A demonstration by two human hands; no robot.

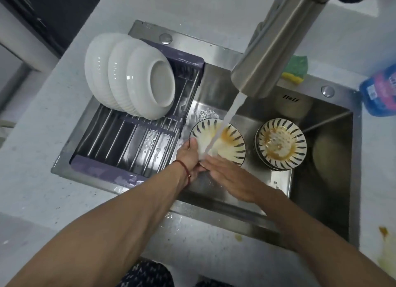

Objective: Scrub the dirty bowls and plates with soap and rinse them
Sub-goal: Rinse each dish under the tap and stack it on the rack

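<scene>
Head view: at the centre of the frame a striped bowl point(220, 142), smeared with orange residue, sits tilted under the stream of water point(225, 124) falling from the steel tap point(270, 51). The left hand point(188, 156) grips the bowl's near-left rim, thumb curled over the edge. The right hand point(230, 178) lies at the near rim with its fingers point(209, 163) fairly straight and close together, touching the bowl or just under it; whether they pinch anything cannot be told, as water blurs that spot.

The step in hand looks like wetting or rinsing this bowl. To do it well, I would judge it best to turn the bowl slowly so the stream sweeps the whole inside, keep it low in the sink point(327, 179) to limit splashing, and keep a firm hold on the wet rim, which is likely slippery. The orange film probably needs soap and the sponge point(296, 69), which lies at the upper right on the sink's edge, near a blue soap pouch point(379, 92).

Right of centre, a stack of dirty striped bowls point(280, 144) waits on the sink floor. At the upper left, three white bowls point(130, 77) lean on the drying rack point(137, 141). Yellow spatter marks the worktop point(32, 158) at lower right.
</scene>
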